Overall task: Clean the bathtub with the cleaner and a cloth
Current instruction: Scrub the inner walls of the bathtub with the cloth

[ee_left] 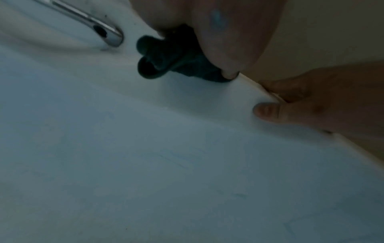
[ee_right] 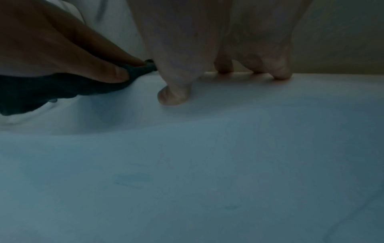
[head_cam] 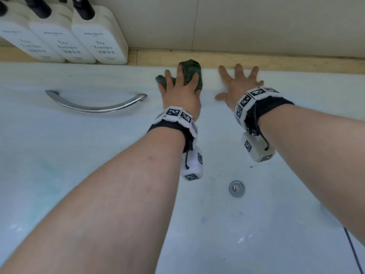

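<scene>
A dark green cloth (head_cam: 190, 73) is pressed against the far rim of the white bathtub (head_cam: 98, 147) by the left hand (head_cam: 180, 93), whose fingers are spread flat over the bunched fabric rather than wrapped round it; folds of the cloth are seen bulging out past the fingertips on both sides. In the left wrist view the cloth (ee_left: 172, 57) is shown squeezed between the fingers and the curve where the tub wall meets the rim, with the thumb tip laid on its edge. The right hand (head_cam: 238, 86) is laid just beside it on the same rim, fingers straight and splayed, thumb stretched out along the tub wall, and nothing is held by it; in the right wrist view its fingertips (ee_right: 280, 72) are seen touching the rim's flat top. A curved chrome grab handle (head_cam: 94, 104) is fixed to the tub wall to the left of the cloth, and a round chrome drain fitting (head_cam: 236, 188) is set lower down between the forearms. Faint bluish-green smears are visible on the tub surface. Three white pump bottles (head_cam: 98, 36) with black tops are stood on the ledge behind the rim, well to the left of the hands. Whether any of them is the cleaner cannot be told.
</scene>
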Motion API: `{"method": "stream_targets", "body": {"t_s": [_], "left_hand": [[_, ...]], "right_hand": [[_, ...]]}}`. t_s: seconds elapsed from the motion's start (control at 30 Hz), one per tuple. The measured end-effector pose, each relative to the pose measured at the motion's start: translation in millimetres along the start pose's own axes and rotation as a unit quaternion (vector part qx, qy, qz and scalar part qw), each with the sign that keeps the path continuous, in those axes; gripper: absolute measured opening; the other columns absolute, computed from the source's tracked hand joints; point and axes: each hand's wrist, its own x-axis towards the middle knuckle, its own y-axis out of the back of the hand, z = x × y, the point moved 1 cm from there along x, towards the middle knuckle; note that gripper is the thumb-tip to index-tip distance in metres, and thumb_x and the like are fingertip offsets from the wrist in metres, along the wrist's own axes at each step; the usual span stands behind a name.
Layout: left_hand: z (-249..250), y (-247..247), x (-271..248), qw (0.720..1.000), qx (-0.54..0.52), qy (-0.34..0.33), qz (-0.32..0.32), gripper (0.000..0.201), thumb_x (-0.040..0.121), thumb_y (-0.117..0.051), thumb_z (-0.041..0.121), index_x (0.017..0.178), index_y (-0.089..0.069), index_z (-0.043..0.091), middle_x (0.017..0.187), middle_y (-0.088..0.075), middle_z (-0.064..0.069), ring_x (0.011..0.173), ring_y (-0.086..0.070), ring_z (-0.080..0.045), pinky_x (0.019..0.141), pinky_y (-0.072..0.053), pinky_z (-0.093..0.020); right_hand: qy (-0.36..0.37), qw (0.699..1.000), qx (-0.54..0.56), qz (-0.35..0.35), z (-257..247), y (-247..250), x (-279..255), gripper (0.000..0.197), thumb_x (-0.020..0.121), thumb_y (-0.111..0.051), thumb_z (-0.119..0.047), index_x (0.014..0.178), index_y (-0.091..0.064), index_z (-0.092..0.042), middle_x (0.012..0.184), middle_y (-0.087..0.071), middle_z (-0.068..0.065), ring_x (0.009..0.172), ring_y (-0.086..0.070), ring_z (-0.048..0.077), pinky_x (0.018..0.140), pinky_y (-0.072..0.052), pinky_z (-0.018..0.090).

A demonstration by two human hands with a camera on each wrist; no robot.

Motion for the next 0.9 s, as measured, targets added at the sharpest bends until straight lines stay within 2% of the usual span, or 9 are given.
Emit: {"method": "stream_targets", "body": {"t_s": [0.67,0.9], "left_hand": [[-1.6,-2.3,3.5,0.999,0.003,0.010,0.036,0.048,0.100,-0.040,0.036,0.148,-0.034,0.032,0.161,-0.014,-0.005,0.146,-0.008,-0.039,0.118,-0.004,-0.053],[-1.9,-3.4,6.7,1.000,0.002,0.008,0.019,0.048,0.101,-0.039,0.036,0.148,-0.031,0.035,0.161,-0.011,-0.004,0.146,-0.005,-0.039,0.117,-0.004,-0.057]], "right_hand": [[0.032,0.999,0.020,0.013,4.5,-1.6,3.9,0.081,0.087,-0.052,-0.054,0.147,0.001,-0.041,0.157,0.001,0.004,0.139,0.011,0.049,0.107,-0.008,0.067],[0.008,0.999,0.032,0.005,0.8,-0.4,0.7,0.082,0.087,-0.053,-0.054,0.147,0.002,-0.043,0.158,0.006,0.003,0.140,0.014,0.047,0.108,-0.006,0.068]]}}
